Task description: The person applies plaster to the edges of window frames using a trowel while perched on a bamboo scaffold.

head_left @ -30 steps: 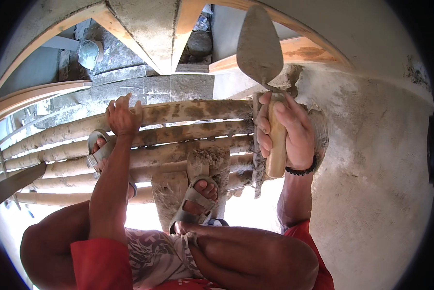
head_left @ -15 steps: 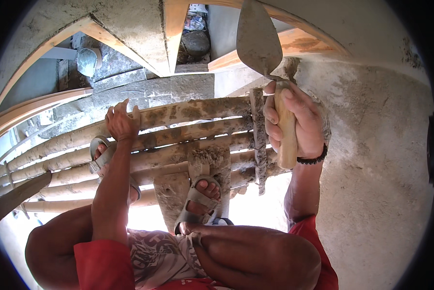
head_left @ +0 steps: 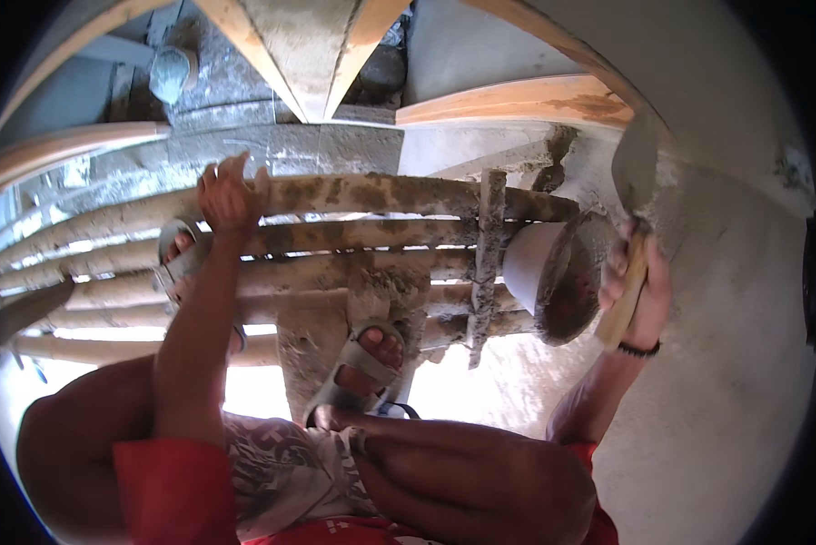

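Note:
My right hand (head_left: pixel 635 282) is closed on the wooden handle (head_left: pixel 623 309) of a trowel, its pointed, mortar-stained blade (head_left: pixel 633 163) raised beside the right wall. Just left of that hand a pale, mortar-crusted bucket (head_left: pixel 524 263) lies or leans against the bamboo poles. My left hand (head_left: pixel 231 200) rests at the top bamboo pole (head_left: pixel 326 194), fingers spread and slightly bent. A short upright bar (head_left: pixel 486 268), caked with mortar, crosses the poles left of the bucket. My sandalled feet (head_left: pixel 371 359) are on or against the pole platform and a mortar-covered board (head_left: pixel 303 372).
A plastered wall (head_left: pixel 717 363) runs along the right. Timber-edged openings (head_left: pixel 517 98) frame the top, with a grey paved surface and a small light-blue container (head_left: pixel 170 74) beyond. A dark board (head_left: pixel 22 322) crosses the poles at left. Bright gaps show between and below the poles.
My right hand has swung right with the trowel, uncovering the bucket, and the blade now leans to the upper right. My left hand stays at the top pole.

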`<action>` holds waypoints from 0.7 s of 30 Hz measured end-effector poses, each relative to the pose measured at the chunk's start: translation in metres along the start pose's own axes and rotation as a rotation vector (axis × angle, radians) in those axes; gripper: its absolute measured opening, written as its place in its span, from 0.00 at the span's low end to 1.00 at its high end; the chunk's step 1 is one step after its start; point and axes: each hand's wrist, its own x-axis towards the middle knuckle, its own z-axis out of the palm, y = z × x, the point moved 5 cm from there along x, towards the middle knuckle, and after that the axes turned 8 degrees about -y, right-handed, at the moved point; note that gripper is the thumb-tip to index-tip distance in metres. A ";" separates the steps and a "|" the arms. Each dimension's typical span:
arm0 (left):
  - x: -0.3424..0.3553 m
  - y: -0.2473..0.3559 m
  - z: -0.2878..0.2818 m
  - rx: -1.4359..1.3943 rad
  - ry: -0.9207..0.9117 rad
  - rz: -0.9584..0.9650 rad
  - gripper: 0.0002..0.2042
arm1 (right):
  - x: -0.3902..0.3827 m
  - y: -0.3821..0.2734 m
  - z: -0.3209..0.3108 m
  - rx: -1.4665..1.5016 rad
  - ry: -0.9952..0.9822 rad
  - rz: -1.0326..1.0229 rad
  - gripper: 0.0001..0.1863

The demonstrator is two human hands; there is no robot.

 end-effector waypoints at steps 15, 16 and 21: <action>-0.002 -0.014 0.021 0.029 0.043 0.040 0.19 | 0.085 -0.033 0.005 -1.669 0.156 -0.714 0.14; -0.002 -0.013 0.021 0.012 0.035 0.040 0.19 | 0.092 -0.038 0.013 -1.709 0.131 -0.760 0.14; -0.004 -0.012 0.022 0.054 0.075 0.049 0.19 | 0.111 -0.048 0.033 -1.810 0.033 -0.908 0.14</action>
